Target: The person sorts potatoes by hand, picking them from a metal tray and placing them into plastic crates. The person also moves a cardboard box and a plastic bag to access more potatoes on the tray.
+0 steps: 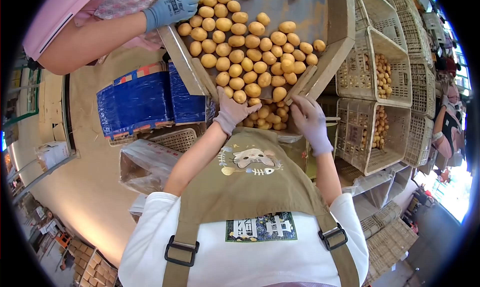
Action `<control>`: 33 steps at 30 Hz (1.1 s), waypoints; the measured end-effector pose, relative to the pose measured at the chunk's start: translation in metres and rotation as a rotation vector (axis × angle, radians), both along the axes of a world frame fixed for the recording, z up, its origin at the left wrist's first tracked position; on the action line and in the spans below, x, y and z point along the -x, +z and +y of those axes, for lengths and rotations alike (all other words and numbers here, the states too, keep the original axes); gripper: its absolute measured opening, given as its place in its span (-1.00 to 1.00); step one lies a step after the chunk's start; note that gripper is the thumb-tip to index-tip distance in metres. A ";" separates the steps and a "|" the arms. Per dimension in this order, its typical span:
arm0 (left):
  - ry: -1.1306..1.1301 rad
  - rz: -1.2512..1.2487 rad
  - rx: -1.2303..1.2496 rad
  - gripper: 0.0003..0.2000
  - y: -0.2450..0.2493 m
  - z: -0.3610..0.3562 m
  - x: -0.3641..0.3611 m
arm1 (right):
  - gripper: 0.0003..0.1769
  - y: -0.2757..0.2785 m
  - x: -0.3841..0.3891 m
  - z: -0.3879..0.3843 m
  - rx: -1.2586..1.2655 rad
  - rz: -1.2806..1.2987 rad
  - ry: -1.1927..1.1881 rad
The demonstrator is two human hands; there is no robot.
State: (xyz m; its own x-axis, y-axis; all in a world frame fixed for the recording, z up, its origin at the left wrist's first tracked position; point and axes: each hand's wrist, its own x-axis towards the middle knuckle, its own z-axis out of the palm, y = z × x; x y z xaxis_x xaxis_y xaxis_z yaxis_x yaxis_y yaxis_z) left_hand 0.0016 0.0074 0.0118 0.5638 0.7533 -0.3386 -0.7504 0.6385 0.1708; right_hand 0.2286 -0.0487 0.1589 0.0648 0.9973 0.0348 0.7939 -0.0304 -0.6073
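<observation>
Yellow-brown potatoes [252, 62] cover the lower part of a sloping, wood-sided sorting table [280, 7], which narrows to a mouth in front of my body. My left hand [231, 109], in a pale thin glove, is at the left side of this mouth, its fingers spread and touching potatoes at the lip. On the right, my right hand [311, 121], gloved alike, has its fingers extended at the end of a wooden strip [302, 82], with no potato visible in it. Below the mouth, more potatoes [267, 118] lie in a container, partly hidden by my apron.
A co-worker's blue-gloved hand [172, 8] rests among potatoes at the table's upper left. Stacked plastic crates [372, 132], some holding potatoes, stand on the right. To the left are a blue-wrapped box [137, 102] and a plastic-lined crate [145, 162]. Another person [445, 122] is at far right.
</observation>
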 end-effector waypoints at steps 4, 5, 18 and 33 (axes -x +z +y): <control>-0.029 0.108 0.257 -0.28 0.010 0.002 0.008 | -0.57 -0.031 0.026 0.056 -0.179 -0.316 0.109; -0.062 0.237 0.059 -0.24 -0.027 -0.003 0.010 | -0.53 -0.034 0.030 0.065 -0.205 -0.415 0.111; 0.069 0.166 0.525 -0.14 0.020 0.006 -0.002 | -0.59 -0.038 0.028 0.148 0.238 -0.237 0.046; 0.085 0.035 0.603 -0.11 0.022 0.015 -0.002 | -0.25 -0.062 0.060 0.155 -0.027 0.864 0.021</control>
